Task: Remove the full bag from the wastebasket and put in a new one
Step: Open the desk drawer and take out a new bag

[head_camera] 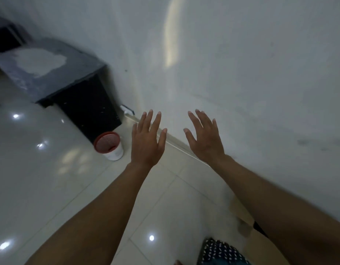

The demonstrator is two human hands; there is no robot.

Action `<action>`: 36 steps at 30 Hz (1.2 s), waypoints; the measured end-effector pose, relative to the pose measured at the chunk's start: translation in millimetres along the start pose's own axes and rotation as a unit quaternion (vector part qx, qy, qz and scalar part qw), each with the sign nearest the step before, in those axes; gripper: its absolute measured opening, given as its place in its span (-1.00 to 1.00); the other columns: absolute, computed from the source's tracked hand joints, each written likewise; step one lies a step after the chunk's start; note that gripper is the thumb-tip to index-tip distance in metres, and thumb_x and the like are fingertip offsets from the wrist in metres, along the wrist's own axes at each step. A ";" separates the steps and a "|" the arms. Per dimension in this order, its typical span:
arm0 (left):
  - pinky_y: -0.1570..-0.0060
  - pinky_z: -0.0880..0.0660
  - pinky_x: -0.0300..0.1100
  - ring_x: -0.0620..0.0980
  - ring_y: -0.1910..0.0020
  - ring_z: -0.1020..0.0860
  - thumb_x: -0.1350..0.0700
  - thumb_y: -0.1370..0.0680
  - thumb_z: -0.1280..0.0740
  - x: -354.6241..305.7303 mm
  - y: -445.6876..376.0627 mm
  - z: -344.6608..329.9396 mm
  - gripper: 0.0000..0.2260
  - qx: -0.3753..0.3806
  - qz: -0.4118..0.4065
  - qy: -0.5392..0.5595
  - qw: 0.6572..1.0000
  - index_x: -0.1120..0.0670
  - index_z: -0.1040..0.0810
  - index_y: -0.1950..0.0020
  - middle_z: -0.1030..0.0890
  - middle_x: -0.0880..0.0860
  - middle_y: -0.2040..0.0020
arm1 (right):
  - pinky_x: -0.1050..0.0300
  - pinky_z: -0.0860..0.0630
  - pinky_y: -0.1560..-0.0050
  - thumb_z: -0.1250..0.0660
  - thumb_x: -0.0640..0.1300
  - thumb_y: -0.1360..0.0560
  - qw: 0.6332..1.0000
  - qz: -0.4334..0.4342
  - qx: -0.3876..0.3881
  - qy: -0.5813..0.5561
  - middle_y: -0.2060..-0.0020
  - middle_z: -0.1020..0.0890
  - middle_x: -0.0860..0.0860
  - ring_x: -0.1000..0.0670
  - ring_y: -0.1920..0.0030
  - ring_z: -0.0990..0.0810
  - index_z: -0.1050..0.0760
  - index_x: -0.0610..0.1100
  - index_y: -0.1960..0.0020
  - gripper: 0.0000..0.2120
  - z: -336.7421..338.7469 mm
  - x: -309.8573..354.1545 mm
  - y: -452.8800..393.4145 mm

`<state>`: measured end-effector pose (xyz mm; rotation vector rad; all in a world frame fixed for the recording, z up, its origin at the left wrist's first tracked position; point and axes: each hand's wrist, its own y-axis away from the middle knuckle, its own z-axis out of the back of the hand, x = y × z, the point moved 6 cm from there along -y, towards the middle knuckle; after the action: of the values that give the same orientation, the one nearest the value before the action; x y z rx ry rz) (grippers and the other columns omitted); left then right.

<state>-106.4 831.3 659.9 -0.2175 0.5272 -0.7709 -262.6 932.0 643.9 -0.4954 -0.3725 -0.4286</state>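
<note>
1. We faced a white wall (241, 64) rising over a glossy tiled floor (40, 178).
2. A black table (69, 83) stood against that wall, upper left.
3. We held our left hand (147, 138) and right hand (205, 138) out in the air, fingers spread wide, holding nothing.
4. The small red-rimmed white wastebasket (109, 146) sat on the floor, touching the table's base, left of our left hand.

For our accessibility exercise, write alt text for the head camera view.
Two bare, empty hands, left hand and right hand, reach out with spread fingers above a glossy tiled floor. A small red-and-white wastebasket stands beside a dark cabinet near the white wall.
</note>
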 end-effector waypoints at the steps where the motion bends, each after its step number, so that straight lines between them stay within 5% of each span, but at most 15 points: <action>1: -0.52 -0.09 0.23 0.07 -0.60 -0.11 -0.14 -0.64 -0.06 14.7 -0.4 8.3 -0.49 -0.005 0.010 -0.004 1.000 -0.02 -0.21 -0.58 -0.21 0.05 -0.60 | -0.24 -0.07 -0.53 -0.15 0.07 -0.62 1.000 0.010 0.008 -0.006 -0.54 -0.27 -0.06 -0.06 -0.57 -0.15 -0.21 -0.02 -0.55 -0.48 -10.4 12.3 -5.8; 17: -0.52 -0.13 0.19 0.12 -0.58 -0.17 -0.18 -0.63 -0.04 328.6 -21.5 108.1 -0.47 -0.062 0.220 -0.082 0.970 0.01 -0.27 -0.56 -0.25 0.10 -0.58 | -0.23 -0.13 -0.50 -0.13 0.11 -0.63 0.973 0.181 0.131 -0.054 -0.53 -0.29 -0.07 -0.10 -0.55 -0.19 -0.24 -0.01 -0.53 -0.50 -248.4 258.4 -152.6; 27: -0.48 -0.20 0.23 0.13 -0.56 -0.21 -0.16 -0.63 -0.03 525.0 -66.4 161.2 -0.47 -0.096 0.268 -0.077 0.956 0.04 -0.30 -0.54 -0.31 0.12 -0.55 | -0.26 -0.16 -0.50 -0.17 0.11 -0.63 0.956 0.235 0.166 -0.060 -0.54 -0.27 -0.04 -0.11 -0.56 -0.18 -0.23 0.00 -0.54 -0.48 -387.9 415.2 -260.3; 36: -0.48 -0.20 0.20 0.13 -0.56 -0.21 -0.08 -0.65 -0.11 736.7 -119.6 234.3 -0.52 -0.076 0.216 -0.084 0.970 0.05 -0.29 -0.55 -0.30 0.13 -0.55 | -0.26 -0.04 -0.53 -0.14 0.06 -0.63 0.963 0.201 0.151 -0.095 -0.54 -0.25 -0.07 -0.09 -0.57 -0.12 -0.22 -0.05 -0.54 -0.49 -500.6 586.8 -340.2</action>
<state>384.2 222.7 629.3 -0.2952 0.4516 -0.2839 190.3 221.4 620.0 -0.3020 -0.5006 0.0734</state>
